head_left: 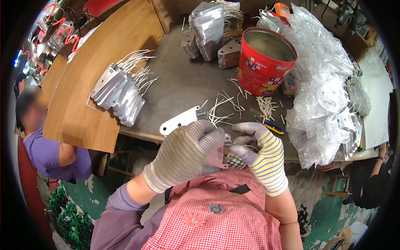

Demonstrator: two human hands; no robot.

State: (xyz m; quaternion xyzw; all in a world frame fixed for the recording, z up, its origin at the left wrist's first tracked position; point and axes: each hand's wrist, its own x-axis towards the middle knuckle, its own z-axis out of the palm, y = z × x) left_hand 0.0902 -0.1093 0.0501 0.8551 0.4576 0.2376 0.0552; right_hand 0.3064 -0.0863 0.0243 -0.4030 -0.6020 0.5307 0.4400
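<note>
Both my hands wear striped grey-and-yellow knit gloves and meet over the table's front edge. My left hand [187, 152] is closed around a shiny metal bracket [216, 154], which shows a pinkish reflection. Beside the bracket, under my right hand, is a green-and-white dotted part [234, 161]. My right hand [262, 152] has its thumb and fingers curled at the bracket's right side, by a thin white wire [251, 146] that it seems to pinch. Just beyond my left hand lies a flat white metal plate [180, 121] with holes and a rounded end.
Wired metal plates [118, 96] lie stacked at the left. More plates [207, 31] stand at the back near a red tin [266, 62]. Short white tubes [266, 107] and a yellow-blue utility knife [274, 127] lie before it. Bubble wrap [318, 91] fills the right. A person [54, 146] sits at left.
</note>
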